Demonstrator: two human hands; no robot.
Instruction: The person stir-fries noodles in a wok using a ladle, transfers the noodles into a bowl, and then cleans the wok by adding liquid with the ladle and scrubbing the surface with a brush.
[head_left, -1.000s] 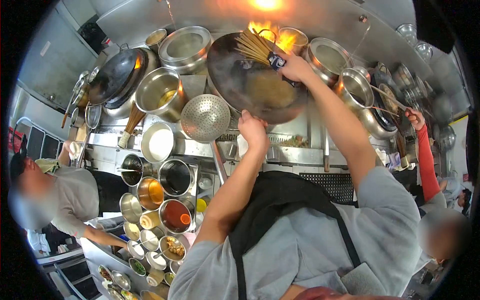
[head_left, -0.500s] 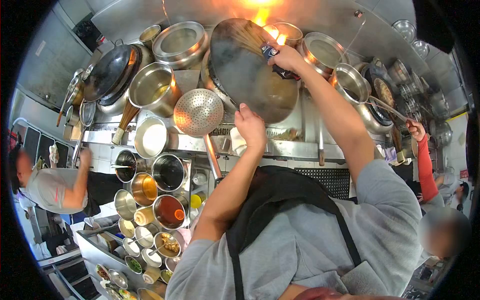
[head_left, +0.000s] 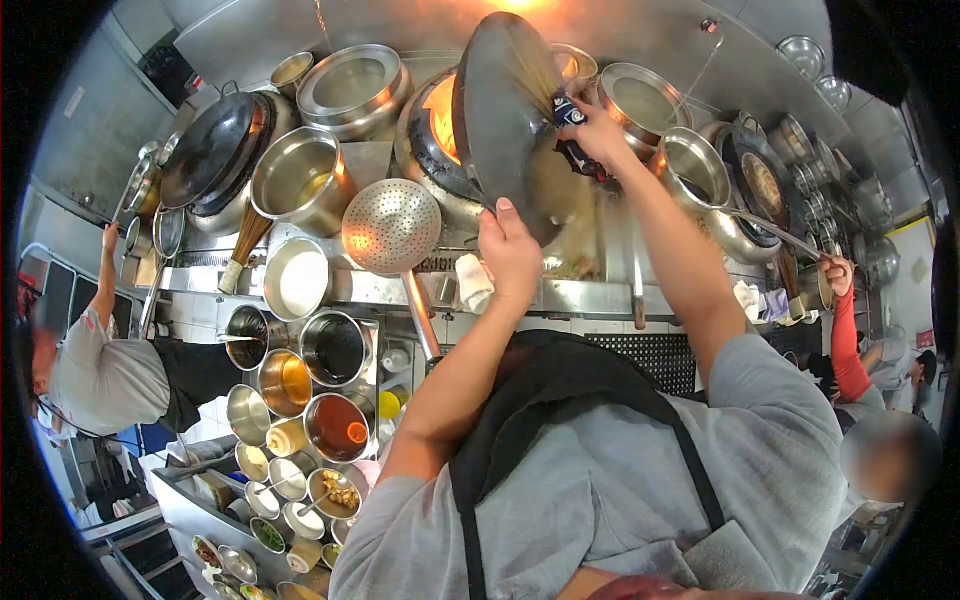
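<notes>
A large dark wok [head_left: 490, 130] is tipped steeply up on its side, its hollow turned to the right. My left hand [head_left: 512, 250] is closed on its near edge; the exact grip is partly hidden. My right hand [head_left: 598, 135] is closed around a bamboo wok brush [head_left: 538, 75] whose handle has a dark patterned wrap [head_left: 570, 112]. The bristles lie against the wok's inside. Cloudy liquid spills from the wok onto the steel stovetop [head_left: 608, 235]. To the left, the uncovered burner [head_left: 408, 140] shows orange fire.
A perforated strainer [head_left: 391, 226] lies left of my left hand, beside a deep pot [head_left: 297, 180]. Sauce pots [head_left: 335, 427] stand lower left. At right, a co-worker's hand [head_left: 838, 272] holds a long-handled pot [head_left: 692, 165]. Another person [head_left: 105, 370] stands at far left.
The wok has tipped up further and shifted right, uncovering the burner. Both my hands moved slightly right with wok and brush. The flame behind shrank, and the person at left raised an arm.
</notes>
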